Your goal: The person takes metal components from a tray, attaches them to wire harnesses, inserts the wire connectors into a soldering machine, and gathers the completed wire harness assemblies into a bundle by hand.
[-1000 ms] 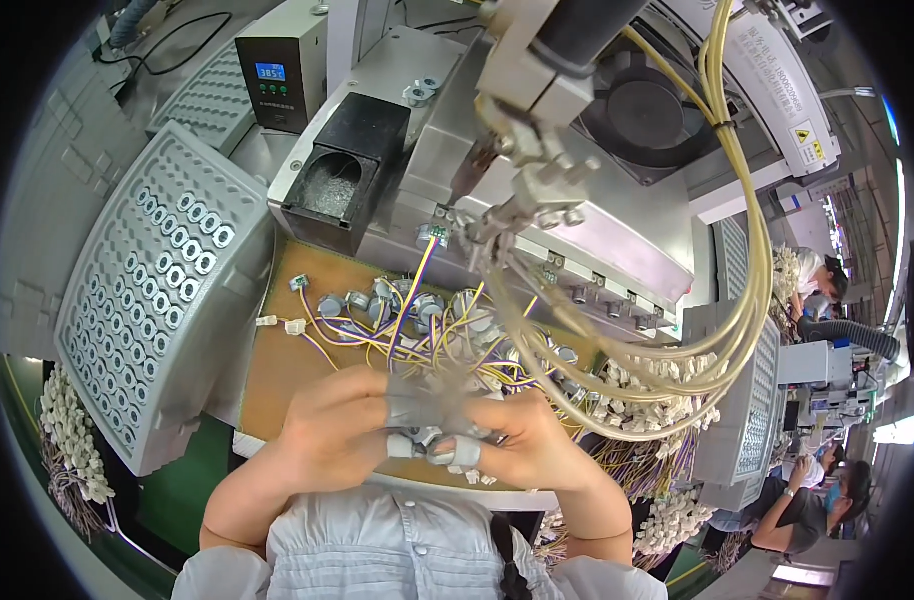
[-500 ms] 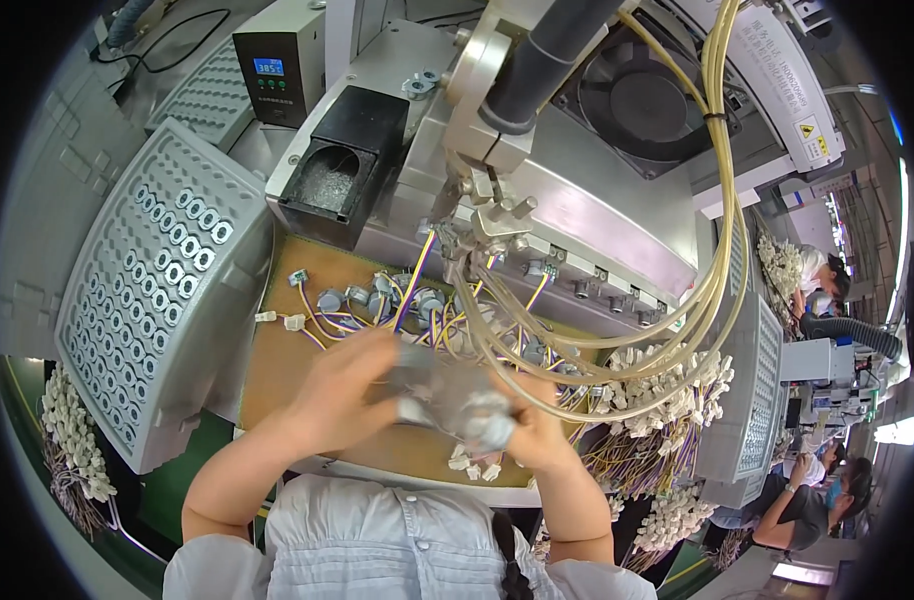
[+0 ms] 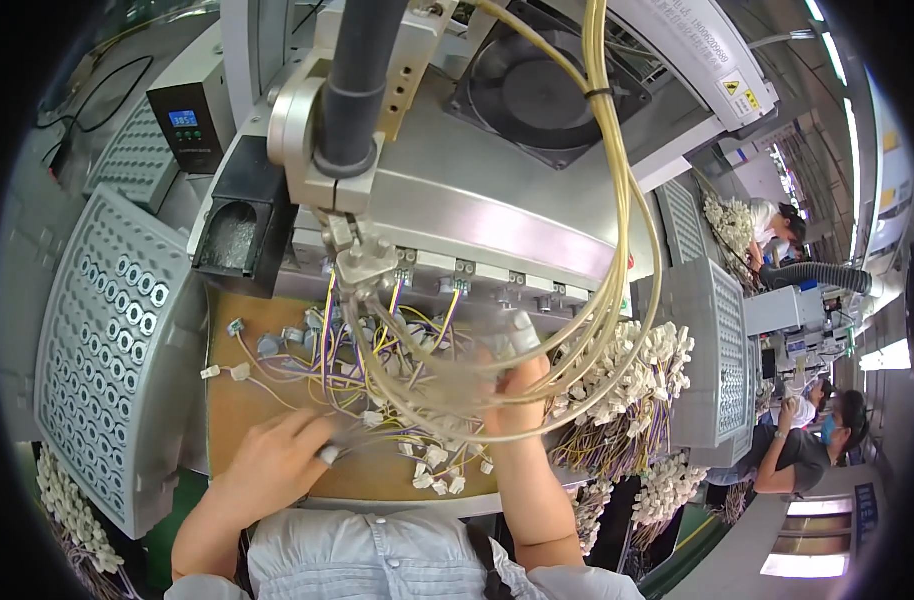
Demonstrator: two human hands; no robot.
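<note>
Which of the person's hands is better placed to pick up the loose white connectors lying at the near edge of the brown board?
Probably the left. The left hand rests low on the brown board, level with the white connectors. The right hand is raised among the yellow cables, gripping a wire bundle.

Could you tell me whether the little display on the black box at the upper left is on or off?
On: the black box's display glows blue.

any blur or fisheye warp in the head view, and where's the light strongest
Head view: strong fisheye bend, the perforated grey tray curves at the left, with a black rim around the picture. Motion blur smears the right hand and the wires it lifts; the left hand on the brown board is sharper. Brightest are the windows at far right, blown out.
</note>
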